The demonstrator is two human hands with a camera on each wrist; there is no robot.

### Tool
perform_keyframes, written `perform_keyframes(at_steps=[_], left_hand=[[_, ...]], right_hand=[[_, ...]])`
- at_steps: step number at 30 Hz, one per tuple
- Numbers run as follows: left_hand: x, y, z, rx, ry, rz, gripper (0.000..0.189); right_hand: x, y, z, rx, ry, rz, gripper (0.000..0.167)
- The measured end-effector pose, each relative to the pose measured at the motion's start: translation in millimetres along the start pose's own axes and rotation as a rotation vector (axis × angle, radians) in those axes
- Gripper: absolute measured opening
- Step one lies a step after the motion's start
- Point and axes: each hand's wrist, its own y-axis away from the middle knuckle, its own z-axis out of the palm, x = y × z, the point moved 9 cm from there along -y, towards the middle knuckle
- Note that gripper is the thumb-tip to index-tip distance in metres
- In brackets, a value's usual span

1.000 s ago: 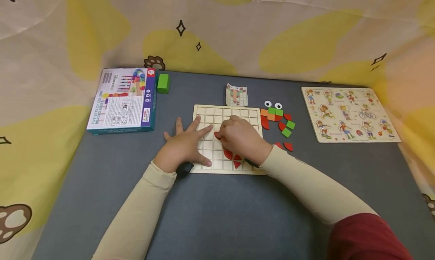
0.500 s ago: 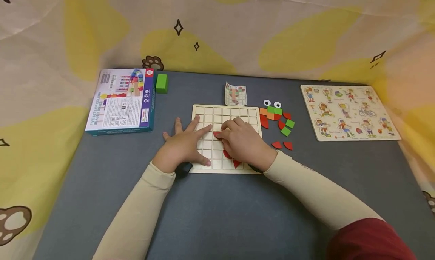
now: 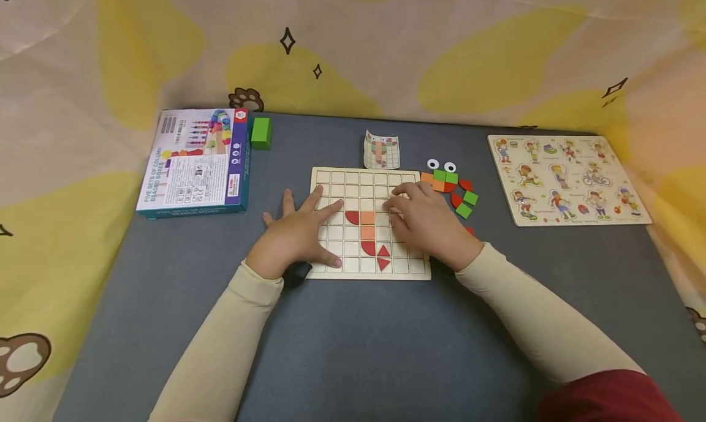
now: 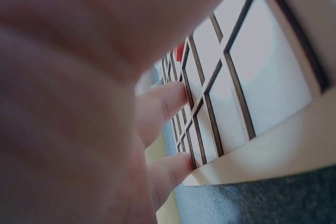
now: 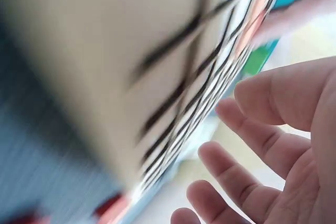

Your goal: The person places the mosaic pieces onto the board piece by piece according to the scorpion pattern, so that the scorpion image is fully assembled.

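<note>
A wooden grid board (image 3: 336,245) lies flat in the middle of the table. My left hand (image 3: 289,241) rests spread across its left side, with fingertips on the cells in the left wrist view. On the grid, two orange squares (image 3: 367,233) stand in a column, with a red quarter-circle (image 3: 353,217) left of the upper one and another red quarter-circle (image 3: 368,248) under the lower. Two red triangles (image 3: 383,264) sit beside these. Over the board's right part is my right hand (image 3: 436,226), its fingers loosely bent and nothing between them in the right wrist view.
Right of the board lie loose green squares (image 3: 463,211), red quarter-circles (image 3: 466,185), orange squares (image 3: 427,177) and two eye discs (image 3: 450,167). Behind it stands a small pattern card (image 3: 382,150). A box (image 3: 193,162), green block (image 3: 261,133) and picture puzzle board (image 3: 568,180) are farther out.
My right hand has moved right, off the column of pieces, and its fingers have loosened. The orange squares it covered now show. My left hand has stayed in place.
</note>
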Motion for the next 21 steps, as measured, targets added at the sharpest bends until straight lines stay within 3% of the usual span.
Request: perform_keyframes(at_steps=[9,15,21], left_hand=[[-0.3,-0.9,0.6,-0.001,-0.002,-0.001,0.125],[-1.8,-1.6,0.8,0.000,-0.006,-0.006,0.126],[-2.2,-1.3,1.4,-0.011,-0.006,-0.014,0.125]], right_hand=[[78.9,31.2,-32.1,0.079,0.136,0.201,0.028],[105.2,62.5,-40.7,0.127,0.172,0.244,0.025],[121.9,78.5,-30.3,0.093,0.159,0.256,0.024]])
